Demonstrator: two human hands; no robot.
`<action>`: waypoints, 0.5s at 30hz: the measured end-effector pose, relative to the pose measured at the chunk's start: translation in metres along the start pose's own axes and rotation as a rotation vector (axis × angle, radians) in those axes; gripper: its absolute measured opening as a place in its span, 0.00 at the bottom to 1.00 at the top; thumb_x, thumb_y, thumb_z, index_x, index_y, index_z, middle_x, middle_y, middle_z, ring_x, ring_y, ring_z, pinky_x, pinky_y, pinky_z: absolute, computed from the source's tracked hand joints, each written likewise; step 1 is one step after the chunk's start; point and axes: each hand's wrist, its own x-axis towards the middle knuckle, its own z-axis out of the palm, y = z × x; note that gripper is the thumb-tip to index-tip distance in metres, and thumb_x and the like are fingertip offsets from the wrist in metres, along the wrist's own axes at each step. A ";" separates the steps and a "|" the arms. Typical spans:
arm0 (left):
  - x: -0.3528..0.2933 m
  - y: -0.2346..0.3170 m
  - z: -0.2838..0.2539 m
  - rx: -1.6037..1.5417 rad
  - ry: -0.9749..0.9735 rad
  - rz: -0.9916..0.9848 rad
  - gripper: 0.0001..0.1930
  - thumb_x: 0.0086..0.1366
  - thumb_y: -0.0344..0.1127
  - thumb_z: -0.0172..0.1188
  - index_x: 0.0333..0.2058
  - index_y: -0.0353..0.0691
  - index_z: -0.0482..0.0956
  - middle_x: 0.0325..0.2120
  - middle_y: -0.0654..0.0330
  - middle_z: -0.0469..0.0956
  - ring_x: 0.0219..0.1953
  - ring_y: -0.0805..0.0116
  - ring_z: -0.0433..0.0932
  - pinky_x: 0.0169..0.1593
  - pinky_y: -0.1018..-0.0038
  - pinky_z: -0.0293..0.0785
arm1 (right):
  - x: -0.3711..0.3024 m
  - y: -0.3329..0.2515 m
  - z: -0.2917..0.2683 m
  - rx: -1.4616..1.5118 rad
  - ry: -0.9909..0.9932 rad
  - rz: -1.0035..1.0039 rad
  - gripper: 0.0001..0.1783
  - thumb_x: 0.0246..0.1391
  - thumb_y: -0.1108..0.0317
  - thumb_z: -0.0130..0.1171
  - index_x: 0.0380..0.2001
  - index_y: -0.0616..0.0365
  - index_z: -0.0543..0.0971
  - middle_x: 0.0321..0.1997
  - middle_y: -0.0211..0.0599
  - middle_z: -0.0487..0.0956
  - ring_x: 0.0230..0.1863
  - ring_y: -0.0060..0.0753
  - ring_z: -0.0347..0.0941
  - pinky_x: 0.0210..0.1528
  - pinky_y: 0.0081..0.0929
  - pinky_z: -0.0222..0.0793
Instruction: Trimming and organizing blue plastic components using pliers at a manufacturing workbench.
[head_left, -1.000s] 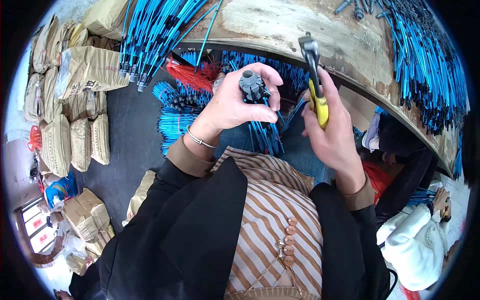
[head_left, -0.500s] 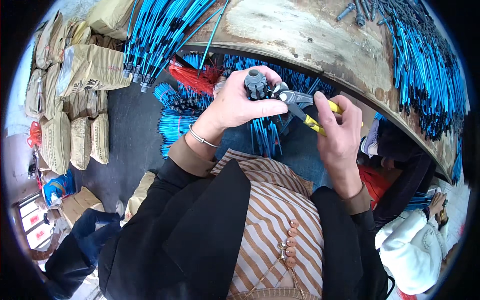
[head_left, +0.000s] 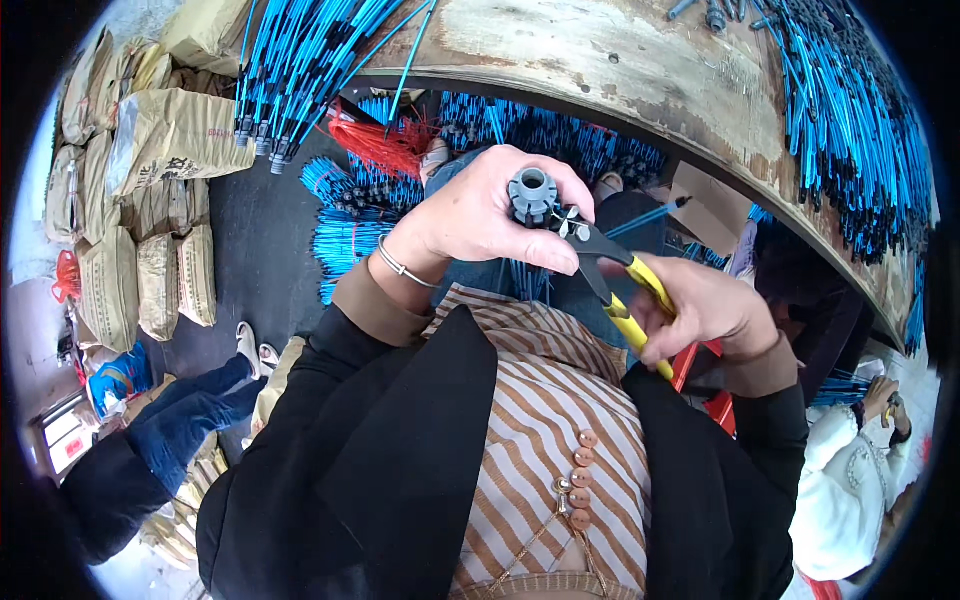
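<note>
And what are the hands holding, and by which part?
The right hand holds pliers by their yellow handles; the left hand holds a grey ridged fitting just below its round, hollow end.

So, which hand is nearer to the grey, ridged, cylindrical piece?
Left: the left hand grips the grey piece; the right hand is apart, farther right, holding yellow-handled dark metal pliers.

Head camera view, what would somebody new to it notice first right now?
Probably the yellow-handled pliers in the right hand, their tip beside the grey slotted fitting held in the left hand, near the picture's middle. Next, likely the bright blue rods heaped on the wooden tabletop at upper right, and the red strands up and left of the left hand.
</note>
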 end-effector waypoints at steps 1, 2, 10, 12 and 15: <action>0.000 0.001 0.001 -0.009 0.059 -0.019 0.21 0.37 0.33 0.74 0.33 0.34 0.80 0.26 0.61 0.79 0.25 0.73 0.72 0.33 0.79 0.69 | -0.002 0.000 0.000 -0.043 0.046 -0.018 0.37 0.38 0.79 0.67 0.54 0.66 0.63 0.35 0.49 0.79 0.28 0.38 0.77 0.31 0.28 0.74; 0.000 0.001 0.002 -0.019 0.118 -0.037 0.21 0.37 0.33 0.74 0.33 0.34 0.80 0.27 0.60 0.79 0.25 0.73 0.72 0.33 0.79 0.69 | -0.005 -0.001 0.001 -0.086 0.094 -0.035 0.37 0.38 0.79 0.67 0.55 0.66 0.63 0.34 0.48 0.79 0.28 0.37 0.77 0.31 0.28 0.73; 0.002 0.000 0.001 0.011 0.032 0.026 0.22 0.36 0.34 0.75 0.32 0.34 0.80 0.26 0.61 0.79 0.25 0.73 0.72 0.32 0.79 0.68 | -0.018 0.002 0.014 -0.392 0.400 -0.137 0.41 0.39 0.75 0.69 0.57 0.65 0.60 0.29 0.47 0.78 0.24 0.36 0.76 0.25 0.23 0.71; 0.005 0.000 -0.001 0.004 -0.019 0.012 0.22 0.36 0.33 0.75 0.32 0.34 0.80 0.26 0.61 0.79 0.25 0.73 0.72 0.32 0.79 0.68 | -0.003 0.021 0.015 0.032 0.152 -0.169 0.40 0.39 0.77 0.68 0.56 0.65 0.62 0.29 0.45 0.78 0.23 0.34 0.74 0.25 0.23 0.70; 0.001 -0.002 -0.002 0.003 -0.048 -0.019 0.22 0.35 0.33 0.75 0.32 0.34 0.80 0.26 0.61 0.79 0.24 0.73 0.72 0.32 0.79 0.68 | 0.006 0.025 0.012 0.225 0.066 -0.229 0.39 0.36 0.79 0.67 0.55 0.65 0.63 0.29 0.45 0.77 0.23 0.34 0.74 0.24 0.22 0.69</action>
